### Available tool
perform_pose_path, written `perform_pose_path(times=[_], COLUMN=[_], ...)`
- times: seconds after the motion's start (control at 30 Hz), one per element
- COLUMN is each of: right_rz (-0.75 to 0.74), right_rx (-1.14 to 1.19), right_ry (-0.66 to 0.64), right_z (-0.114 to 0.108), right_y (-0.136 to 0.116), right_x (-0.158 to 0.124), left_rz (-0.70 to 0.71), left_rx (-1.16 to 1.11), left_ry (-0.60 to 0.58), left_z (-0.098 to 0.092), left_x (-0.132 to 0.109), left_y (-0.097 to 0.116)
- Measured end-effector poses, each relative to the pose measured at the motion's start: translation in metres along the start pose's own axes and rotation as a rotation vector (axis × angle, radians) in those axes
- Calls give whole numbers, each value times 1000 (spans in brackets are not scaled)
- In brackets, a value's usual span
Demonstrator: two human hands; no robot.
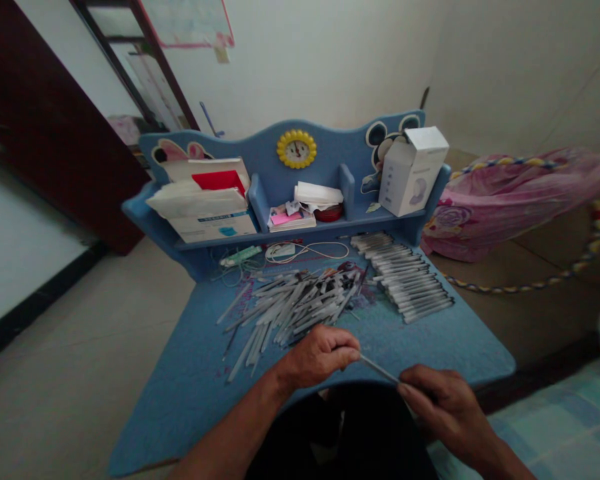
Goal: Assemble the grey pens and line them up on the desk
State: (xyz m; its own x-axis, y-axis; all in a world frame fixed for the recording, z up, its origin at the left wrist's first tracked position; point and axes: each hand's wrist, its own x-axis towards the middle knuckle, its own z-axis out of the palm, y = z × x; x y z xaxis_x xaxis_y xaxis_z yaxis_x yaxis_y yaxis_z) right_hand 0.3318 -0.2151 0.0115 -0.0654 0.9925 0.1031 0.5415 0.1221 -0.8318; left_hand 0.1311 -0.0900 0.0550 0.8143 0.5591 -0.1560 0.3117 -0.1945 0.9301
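A thin pale stick, perhaps a pen refill [379, 368], stretches between my two hands at the desk's front edge. My left hand [325, 357] pinches its upper left end, and my right hand [443, 400] grips its lower right end. Beyond my left hand lies a loose, crisscrossed pile of similar pale and dark sticks [293, 303]. To the right of the pile, more sticks with dark tips [410, 280] lie side by side in a slanting row on the blue desk [180, 393].
On the desk's back shelf [300, 233] stand a box of papers [210, 213], small papers and a white carton [413, 173]. A white cable [330, 245] lies behind the pile. A hoop [520, 288] and pink cloth [475, 213] are at the right.
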Motion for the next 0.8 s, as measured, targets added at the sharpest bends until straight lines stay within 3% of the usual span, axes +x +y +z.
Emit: perform_pose_path(times=[0.37, 0.53, 0.67, 0.8], right_rz=[194, 269, 194, 155], right_rx=[234, 268, 198, -15], right_ry=[-30, -82, -207, -154], right_z=[13, 14, 10, 4], right_y=[8, 10, 14, 16], right_x=[9, 24, 35, 47], left_rz=[-22, -85, -104, -118], left_rx=[-8, -83, -137, -160], left_ry=[23, 183, 231, 288], left_z=[-2, -4, -3, -1], left_x=[0, 13, 26, 37], left_y=[-6, -11, -9, -14])
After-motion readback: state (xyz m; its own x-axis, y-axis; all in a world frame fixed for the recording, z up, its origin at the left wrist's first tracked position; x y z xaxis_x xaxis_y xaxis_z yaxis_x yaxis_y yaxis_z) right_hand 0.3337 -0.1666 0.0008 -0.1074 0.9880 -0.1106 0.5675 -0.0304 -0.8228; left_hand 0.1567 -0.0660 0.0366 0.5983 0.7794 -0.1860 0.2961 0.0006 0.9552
